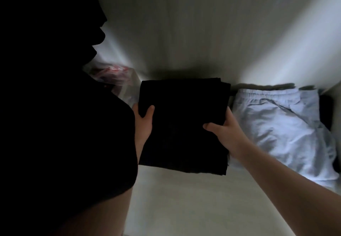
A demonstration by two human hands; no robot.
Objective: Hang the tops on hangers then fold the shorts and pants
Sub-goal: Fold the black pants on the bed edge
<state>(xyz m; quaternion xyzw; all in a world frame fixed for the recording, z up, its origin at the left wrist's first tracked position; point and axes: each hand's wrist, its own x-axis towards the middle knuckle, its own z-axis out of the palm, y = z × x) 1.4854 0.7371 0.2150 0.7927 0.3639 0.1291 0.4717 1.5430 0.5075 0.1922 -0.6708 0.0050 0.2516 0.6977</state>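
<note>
Both hands grip a folded black garment [182, 125] at centre: left hand [143, 125] and right hand [224, 134] each clamp a side edge, thumbs on top. Grey pants [287, 125] lie folded just right. A plastic bag [118, 80] sits far left; a dark sleeve [73, 125] blocks the near left. Folding looks nearly finished; no hangers show

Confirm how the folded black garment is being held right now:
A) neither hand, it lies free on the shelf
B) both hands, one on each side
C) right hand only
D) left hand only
B: the left hand grips the left edge of the folded black garment and the right hand grips its right edge, next to the folded light grey garment.
</note>
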